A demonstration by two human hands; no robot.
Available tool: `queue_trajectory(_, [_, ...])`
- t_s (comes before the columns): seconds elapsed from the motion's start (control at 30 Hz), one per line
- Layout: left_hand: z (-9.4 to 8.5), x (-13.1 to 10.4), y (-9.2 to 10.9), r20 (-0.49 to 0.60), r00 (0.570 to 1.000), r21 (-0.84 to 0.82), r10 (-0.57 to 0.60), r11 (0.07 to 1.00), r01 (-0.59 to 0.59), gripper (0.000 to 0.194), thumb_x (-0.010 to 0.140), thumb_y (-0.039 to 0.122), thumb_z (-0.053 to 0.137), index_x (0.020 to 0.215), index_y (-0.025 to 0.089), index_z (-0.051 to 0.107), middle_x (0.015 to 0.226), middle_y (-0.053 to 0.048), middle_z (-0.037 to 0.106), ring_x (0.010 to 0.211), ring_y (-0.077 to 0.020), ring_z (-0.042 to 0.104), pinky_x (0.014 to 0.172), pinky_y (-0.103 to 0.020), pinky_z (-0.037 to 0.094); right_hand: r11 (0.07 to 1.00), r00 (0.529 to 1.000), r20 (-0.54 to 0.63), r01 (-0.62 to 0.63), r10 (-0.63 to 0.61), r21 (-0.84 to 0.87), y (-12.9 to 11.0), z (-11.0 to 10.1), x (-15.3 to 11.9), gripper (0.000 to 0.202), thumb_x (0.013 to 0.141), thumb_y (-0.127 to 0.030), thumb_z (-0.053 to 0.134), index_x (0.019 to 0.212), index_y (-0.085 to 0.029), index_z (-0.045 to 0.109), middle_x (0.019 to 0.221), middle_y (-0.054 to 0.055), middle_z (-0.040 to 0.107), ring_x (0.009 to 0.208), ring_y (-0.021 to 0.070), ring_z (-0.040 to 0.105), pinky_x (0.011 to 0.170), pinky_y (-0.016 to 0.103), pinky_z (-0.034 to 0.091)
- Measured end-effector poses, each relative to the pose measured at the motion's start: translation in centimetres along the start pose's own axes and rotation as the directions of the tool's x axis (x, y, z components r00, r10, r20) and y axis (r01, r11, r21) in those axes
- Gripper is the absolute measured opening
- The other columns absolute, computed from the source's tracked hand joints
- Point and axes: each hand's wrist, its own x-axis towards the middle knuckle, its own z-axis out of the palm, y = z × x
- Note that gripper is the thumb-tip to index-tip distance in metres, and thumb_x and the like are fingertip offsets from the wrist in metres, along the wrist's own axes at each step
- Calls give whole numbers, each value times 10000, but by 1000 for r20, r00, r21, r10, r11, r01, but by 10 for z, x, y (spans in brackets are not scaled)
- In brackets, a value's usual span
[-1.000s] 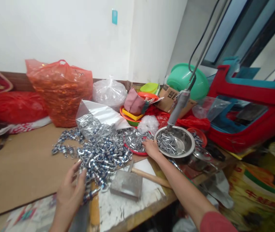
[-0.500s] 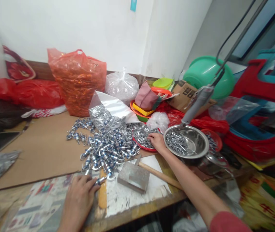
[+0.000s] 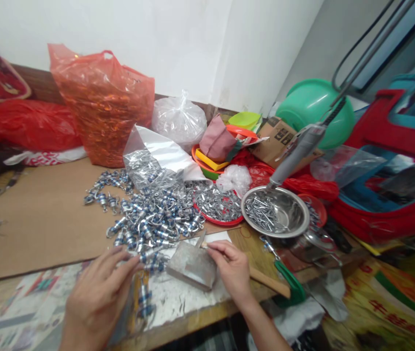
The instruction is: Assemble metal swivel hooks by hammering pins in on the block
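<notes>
My left hand (image 3: 100, 292) is over the table's front left, fingers stretched and apart. Just right of its fingertips is a blue-and-silver metal hook fitting (image 3: 144, 298), blurred and apart from the hand. Beyond lies a heap of similar hook fittings (image 3: 152, 214). My right hand (image 3: 233, 268) has thumb and fingers pinched together at the right edge of a grey metal block (image 3: 191, 265); whatever is in the pinch is too small to make out. A hammer (image 3: 271, 282) lies behind the block, its wooden handle running under my right hand.
A red tray (image 3: 225, 223) of small metal clips and a steel bowl (image 3: 304, 222) of metal pins stand behind. A grey tool (image 3: 298, 151) hangs above the bowl. A green-handled item (image 3: 291, 285) is at the front edge. A full orange bag (image 3: 108, 107) stands back left.
My right hand has come from the red tray toward me, to the metal block. The fitting in my left hand has left its fingers, which have spread. The view has shifted slightly.
</notes>
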Motion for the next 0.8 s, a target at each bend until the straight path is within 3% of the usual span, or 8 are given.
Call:
queue_trajectory(0.07, [1, 10, 1, -66, 988, -8, -141, 990, 141, 279, 781, 357, 464, 813, 153, 650, 840, -124, 640, 816, -268, 597, 704, -405, 478, 998, 998, -3, 60, -60, -20, 0, 4, -7, 125, 721, -132, 569, 743, -188, 678, 755, 32, 664, 744, 155, 610, 702, 265, 480])
queue_trajectory(0.13, [0, 14, 11, -123, 944, -110, -306, 950, 293, 254, 766, 364, 494, 811, 173, 656, 854, -96, 650, 783, -226, 610, 741, -383, 483, 994, 994, -41, 99, -101, -36, 1, 5, -12, 141, 733, -121, 558, 763, -193, 675, 771, 34, 659, 753, 153, 605, 710, 265, 478])
queue_trajectory(0.2, [1, 15, 33, -60, 908, -291, -414, 878, 380, 184, 727, 364, 557, 781, 223, 663, 831, -37, 672, 779, -188, 626, 777, -335, 489, 991, 988, -81, 127, -130, -43, -1, 2, -15, 137, 730, -118, 566, 763, -198, 671, 764, 31, 653, 743, 152, 602, 703, 264, 479])
queue_trajectory(0.3, [14, 14, 70, 83, 930, -464, -359, 812, 355, 190, 629, 368, 661, 757, 228, 671, 723, 3, 709, 651, -162, 658, 649, -256, 536, 988, 986, -61, 155, -156, -24, -10, -4, -16, 121, 726, -115, 575, 758, -196, 659, 748, 23, 648, 728, 147, 602, 685, 253, 480])
queue_trajectory(0.4, [32, 14, 89, 129, 942, -550, -309, 769, 327, 248, 644, 287, 665, 873, 193, 650, 673, 2, 709, 559, -138, 651, 574, -221, 536, 973, 971, 103, 223, -216, -59, -19, -6, -17, 128, 737, -109, 560, 787, -191, 645, 752, 18, 649, 731, 141, 599, 691, 242, 465])
queue_trajectory(0.5, [42, 17, 88, 90, 965, -581, -247, 774, 252, 161, 694, 237, 618, 844, 188, 655, 722, -21, 708, 636, -144, 657, 626, -229, 530, 974, 961, 209, 206, -182, -98, -18, -2, -22, 126, 740, -112, 550, 816, -183, 621, 744, 8, 640, 695, 126, 591, 660, 216, 458])
queue_trajectory(0.6, [42, 22, 83, 114, 981, -607, -160, 771, 196, 103, 712, 196, 595, 789, 192, 662, 716, -25, 689, 679, -142, 642, 630, -222, 518, 988, 978, 183, 122, -104, -90, -13, 3, -28, 85, 737, -133, 553, 796, -176, 596, 728, 0, 624, 675, 115, 582, 634, 195, 456])
queue_trajectory(0.8, [40, 20, 82, 188, 968, -645, -165, 722, 249, 168, 719, 174, 577, 852, 215, 672, 721, -19, 666, 691, -140, 622, 622, -226, 501, 997, 979, 196, 70, -62, -32, -14, 7, -29, 104, 726, -137, 547, 812, -184, 581, 729, -5, 619, 686, 119, 584, 652, 205, 460])
